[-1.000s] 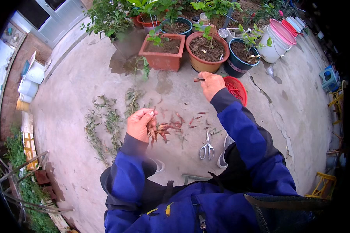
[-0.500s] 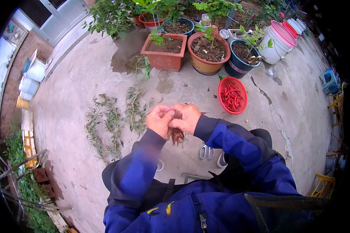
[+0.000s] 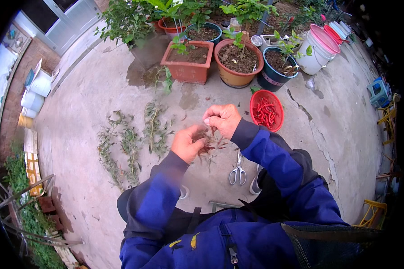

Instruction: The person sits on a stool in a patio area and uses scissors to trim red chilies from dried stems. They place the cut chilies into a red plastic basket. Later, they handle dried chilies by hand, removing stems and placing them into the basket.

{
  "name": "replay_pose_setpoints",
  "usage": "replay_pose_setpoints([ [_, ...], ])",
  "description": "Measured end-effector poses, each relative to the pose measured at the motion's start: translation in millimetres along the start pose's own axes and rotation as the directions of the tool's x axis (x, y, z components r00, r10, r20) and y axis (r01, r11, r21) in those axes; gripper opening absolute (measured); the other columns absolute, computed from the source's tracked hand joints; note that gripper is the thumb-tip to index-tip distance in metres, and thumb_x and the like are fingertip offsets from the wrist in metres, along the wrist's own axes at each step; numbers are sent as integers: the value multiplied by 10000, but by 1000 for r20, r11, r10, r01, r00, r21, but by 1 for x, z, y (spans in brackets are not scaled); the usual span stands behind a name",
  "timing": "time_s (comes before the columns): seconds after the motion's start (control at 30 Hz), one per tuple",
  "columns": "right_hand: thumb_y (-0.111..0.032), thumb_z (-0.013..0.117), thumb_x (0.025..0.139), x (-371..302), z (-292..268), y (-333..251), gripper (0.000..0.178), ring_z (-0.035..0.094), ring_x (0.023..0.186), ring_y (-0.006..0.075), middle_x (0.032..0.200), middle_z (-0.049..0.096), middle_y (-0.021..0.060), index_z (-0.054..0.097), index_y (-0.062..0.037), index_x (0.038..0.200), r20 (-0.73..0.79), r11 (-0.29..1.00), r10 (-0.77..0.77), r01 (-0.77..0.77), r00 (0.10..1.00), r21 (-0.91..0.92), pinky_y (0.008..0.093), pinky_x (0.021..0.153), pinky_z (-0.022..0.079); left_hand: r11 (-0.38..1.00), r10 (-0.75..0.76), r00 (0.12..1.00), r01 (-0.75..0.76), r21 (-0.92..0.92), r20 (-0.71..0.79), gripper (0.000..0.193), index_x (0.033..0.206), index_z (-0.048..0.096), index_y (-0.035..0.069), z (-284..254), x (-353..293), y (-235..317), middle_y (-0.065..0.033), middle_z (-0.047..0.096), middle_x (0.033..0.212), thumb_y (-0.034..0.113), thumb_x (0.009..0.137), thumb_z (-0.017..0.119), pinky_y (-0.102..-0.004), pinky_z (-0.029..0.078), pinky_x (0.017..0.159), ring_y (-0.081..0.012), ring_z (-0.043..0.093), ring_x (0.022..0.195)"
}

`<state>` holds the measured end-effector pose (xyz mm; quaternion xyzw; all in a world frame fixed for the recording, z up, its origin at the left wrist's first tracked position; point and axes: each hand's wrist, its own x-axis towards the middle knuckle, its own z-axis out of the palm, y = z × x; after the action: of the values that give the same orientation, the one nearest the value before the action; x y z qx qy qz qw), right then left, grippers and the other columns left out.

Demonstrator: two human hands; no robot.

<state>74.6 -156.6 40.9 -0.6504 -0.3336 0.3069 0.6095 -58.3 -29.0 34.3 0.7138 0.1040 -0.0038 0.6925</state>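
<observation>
My left hand point(image 3: 187, 143) is closed round a bunch of dried, reddish-brown pods or leaves point(image 3: 205, 147) with thin stems. What exactly they are is too small and blurred to tell. Just above and to the right, my right hand point(image 3: 222, 120) pinches a small dark red piece point(image 3: 212, 128), which looks like a dried chili. The hands are apart. To the right of my right hand, a red bowl point(image 3: 280, 117) holds many bright red chilies point(image 3: 266, 112). Scissors point(image 3: 238, 174) with light grey handles lie on the ground between my feet.
Withered green plants point(image 3: 131, 148) lie on the concrete at left. Beyond my hands stand a square planter point(image 3: 187, 71), an orange-brown round pot point(image 3: 238, 80) and a dark pot point(image 3: 274, 78). A white bucket point(image 3: 313, 58) is at far right. A long crack point(image 3: 300, 104) runs through the concrete.
My hands were together over the bunch and have parted. The right moved up and right with a small piece; the left kept the bunch. More of the scissors now shows.
</observation>
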Motion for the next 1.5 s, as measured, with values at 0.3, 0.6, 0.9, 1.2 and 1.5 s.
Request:
replay_pose_setpoints([
  [0.3, -61, 593, 741, -5, -13, -25, 71, 590, 601, 257, 657, 588, 154, 594, -17, 796, 8, 894, -229, 214, 973, -393, 327, 582, 465, 994, 18, 997, -26, -109, -70, 263, 1020, 566, -46, -14, -8, 13, -65, 630, 907, -69, 758, 574, -241, 475, 738, -116, 604, 800],
  [0.6, -98, 566, 747, 14, -81, -3, 60, 596, 695, 360, 674, 582, 183, 562, -39, 734, -211, 495, -456, 50, 865, -867, 435, 610, 469, 974, -43, 928, -43, -221, -370, 115, 910, 612, -46, -40, -15, 12, -77, 631, 719, -38, 801, 575, -216, 472, 490, -117, 590, 571],
  [0.9, -95, 562, 716, 21, -89, 18, 57, 596, 668, 344, 642, 580, 173, 600, -54, 718, -222, 720, -163, -38, 961, -693, 395, 609, 481, 917, -73, 908, -102, -387, -412, 86, 862, 596, -31, -42, -16, 17, -82, 602, 660, 49, 830, 600, -237, 485, 491, -150, 590, 549],
  [1.2, -143, 590, 750, -1, -9, -7, 170, 606, 687, 315, 708, 615, 159, 616, -16, 859, 51, 864, -240, 237, 970, -445, 363, 654, 483, 959, -33, 904, -91, -268, -425, 103, 782, 583, -9, -23, -6, -7, -42, 561, 597, 73, 837, 612, -233, 438, 455, -111, 529, 480],
  [1.5, -166, 596, 761, -13, 14, 7, 126, 559, 604, 355, 635, 557, 173, 579, -42, 748, 163, 825, -241, 291, 957, -484, 405, 553, 439, 942, -22, 953, -82, -327, -302, 65, 864, 598, -17, -6, -3, -1, -31, 572, 647, 35, 827, 609, -243, 461, 514, -104, 534, 532],
])
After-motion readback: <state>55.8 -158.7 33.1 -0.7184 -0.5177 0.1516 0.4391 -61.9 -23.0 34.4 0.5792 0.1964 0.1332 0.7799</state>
